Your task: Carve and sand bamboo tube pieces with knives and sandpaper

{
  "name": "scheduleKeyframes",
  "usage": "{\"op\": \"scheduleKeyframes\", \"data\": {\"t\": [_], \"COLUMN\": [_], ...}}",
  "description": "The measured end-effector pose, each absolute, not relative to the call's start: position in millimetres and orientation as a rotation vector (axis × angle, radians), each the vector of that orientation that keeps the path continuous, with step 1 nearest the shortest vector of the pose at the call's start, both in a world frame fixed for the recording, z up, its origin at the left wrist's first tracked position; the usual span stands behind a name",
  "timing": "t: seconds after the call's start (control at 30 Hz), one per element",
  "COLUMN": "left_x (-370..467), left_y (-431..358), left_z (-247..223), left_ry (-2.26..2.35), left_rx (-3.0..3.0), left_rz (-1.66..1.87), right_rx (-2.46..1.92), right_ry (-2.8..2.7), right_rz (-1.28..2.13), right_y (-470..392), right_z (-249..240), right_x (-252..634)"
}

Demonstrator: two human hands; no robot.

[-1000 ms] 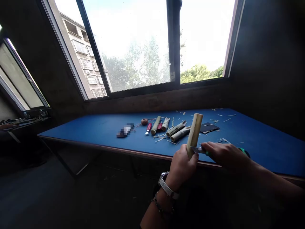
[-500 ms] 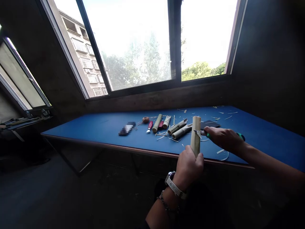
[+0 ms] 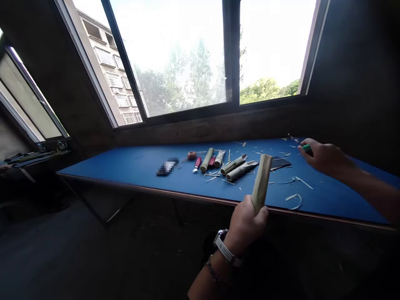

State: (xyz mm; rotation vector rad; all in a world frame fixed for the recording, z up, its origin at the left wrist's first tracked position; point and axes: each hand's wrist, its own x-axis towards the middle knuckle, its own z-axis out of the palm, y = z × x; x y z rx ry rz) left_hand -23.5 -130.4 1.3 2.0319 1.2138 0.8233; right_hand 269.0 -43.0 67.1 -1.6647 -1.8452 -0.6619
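My left hand (image 3: 248, 221) is wrapped round the lower end of a bamboo piece (image 3: 262, 181), held upright with a slight tilt to the right at the table's front edge. Away to the right, my right hand (image 3: 326, 157) is closed on a green-handled knife (image 3: 307, 148); its blade is blurred and points toward the back of the table. The knife and the held bamboo are apart. Behind the bamboo lie two cut bamboo pieces, one with a pointed end (image 3: 242, 170), and a dark flat sheet (image 3: 280, 162).
On the blue table (image 3: 125, 164) are a red-handled knife (image 3: 197, 164), a ball of twine (image 3: 191, 155), a bamboo tube (image 3: 207, 160) and a blurred-out phone (image 3: 167, 167). Pale shavings (image 3: 303, 182) are scattered at the right. A large window (image 3: 187, 62) rises behind.
My right hand has swung the knife off the bamboo, out to the right and back. The bamboo in my left hand has turned and tilted slightly right. More shavings lie on the table.
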Motion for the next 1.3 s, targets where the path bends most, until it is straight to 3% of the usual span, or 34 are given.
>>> {"op": "scheduleKeyframes", "data": {"t": [0.13,0.37,0.63,0.9,1.13,1.3], "left_x": [-27,-29,-25,-30,-20,-21], "left_y": [-121,-126,-132,-126,-163,-150], "left_z": [10,20,24,30,-1,-3], "left_ry": [1.231,1.281,1.351,1.413,1.053,1.188], "left_rx": [2.017,2.159,2.231,2.153,2.215,2.093], "left_rz": [0.860,0.872,0.746,0.754,0.382,0.709], "right_rx": [-1.385,-1.243,-1.220,-1.376,-1.819,-1.850], "right_ry": [-2.137,-2.355,-2.343,-2.330,-1.725,-1.679], "right_rz": [-0.367,-0.633,-0.844,-0.780,-0.816,-0.785], "right_y": [-84,-102,-97,-79,-20,-29], "right_z": [42,3,13,23,65,63], "right_x": [210,176,179,162,270,312]}}
